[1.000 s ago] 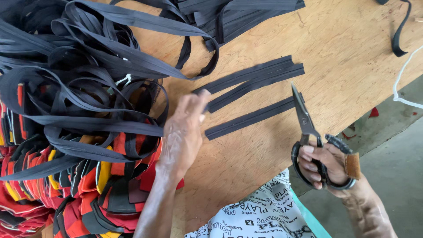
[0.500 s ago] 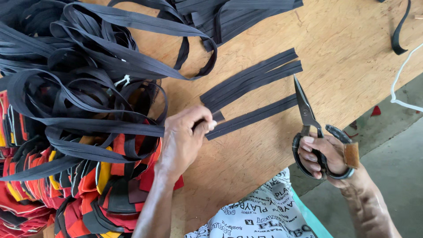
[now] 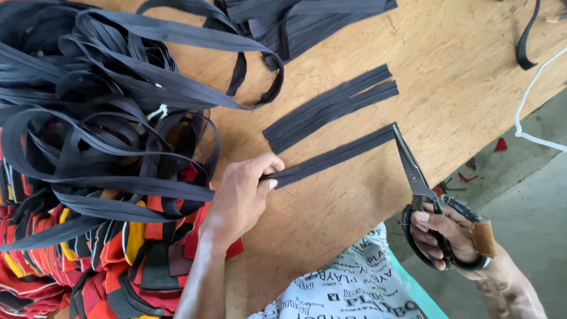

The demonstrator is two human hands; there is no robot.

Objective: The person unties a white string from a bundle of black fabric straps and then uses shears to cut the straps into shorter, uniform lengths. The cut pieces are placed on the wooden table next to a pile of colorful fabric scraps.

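My left hand (image 3: 243,195) pinches the near end of a cut black strap piece (image 3: 336,155) that lies flat on the wooden table (image 3: 449,77). My right hand (image 3: 446,236) grips a pair of black-handled scissors (image 3: 420,195), blades closed, with the tip touching the far end of that strap piece. A little beyond it lie several more cut black strap pieces (image 3: 331,109) side by side. To the left of my left hand a large tangled heap of long black strap (image 3: 100,100) covers the table.
Red, yellow and black fabric pieces (image 3: 88,260) are stacked under the strap heap at the lower left. More black strips (image 3: 301,20) lie at the top. A white cord (image 3: 525,106) hangs off the table's right edge above the grey floor (image 3: 531,201).
My left hand has drawn back from the strap heap and pinched the end of the single cut piece. The scissors have shifted slightly so their tip meets its far end.
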